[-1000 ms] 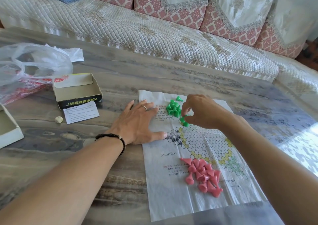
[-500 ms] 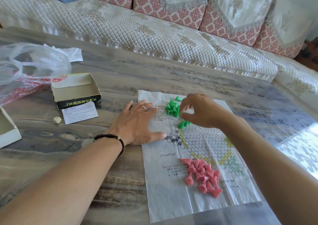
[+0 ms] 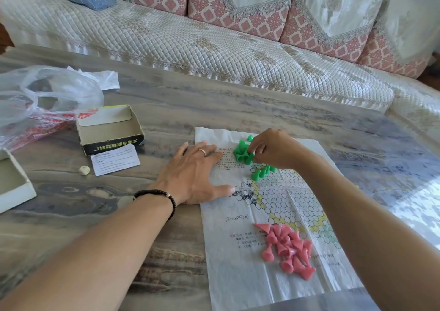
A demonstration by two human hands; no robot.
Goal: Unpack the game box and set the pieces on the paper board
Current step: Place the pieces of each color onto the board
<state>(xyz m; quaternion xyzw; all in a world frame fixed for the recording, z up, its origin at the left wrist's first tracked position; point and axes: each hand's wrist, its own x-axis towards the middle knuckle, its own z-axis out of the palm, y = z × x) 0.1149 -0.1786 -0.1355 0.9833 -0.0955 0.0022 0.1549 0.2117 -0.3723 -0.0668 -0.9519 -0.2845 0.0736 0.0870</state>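
Note:
The paper board [image 3: 240, 258] lies flat on the marble table, printed with a grid of circles. My left hand [image 3: 190, 175] rests palm down on its left edge, fingers spread. My right hand [image 3: 273, 150] is at the loose pile of green pieces [image 3: 241, 152] near the board's far edge, thumb and fingertips pinched on one green piece there. A few green pieces [image 3: 260, 172] stand on the circles just below that hand. A heap of pink pieces [image 3: 289, 251] lies on the near part of the board. The open game box [image 3: 108, 129] sits to the left.
A small leaflet [image 3: 115, 159] and a pale die [image 3: 83, 169] lie next to the box. A white box lid [image 3: 13, 184] is at the left edge, a clear plastic bag [image 3: 45, 96] behind it. A quilted sofa [image 3: 202, 46] runs along the table's far side.
My right hand moved from the standing green pieces on the circles back up to the green pile and pinched a piece there. My left hand stayed on the paper.

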